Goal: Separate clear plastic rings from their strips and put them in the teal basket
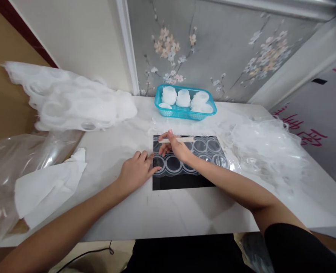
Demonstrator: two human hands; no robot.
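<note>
On the black mat (pixel 182 182) lies a clear plastic sheet (pixel 173 163) with rows of whitish rings and round shapes. My left hand (pixel 136 170) rests at the left edge of this sheet, thumb and index finger apart and touching its border; it holds nothing. Above the sheet, my right hand (pixel 177 147) grips a pale, thin stick (pixel 185 140) that lies roughly level across the fingers. The stick's exact kind is not clear, and my right hand and forearm cover part of the sheet.
A blue plastic basket (pixel 186 113) at the back holds stacks of round translucent pieces (pixel 183 98). Perforated white sheets (pixel 79 100) are heaped at left, above clear plastic film (pixel 3 182) and white paper (pixel 50 184). More clear sheets (pixel 267 148) lie at right.
</note>
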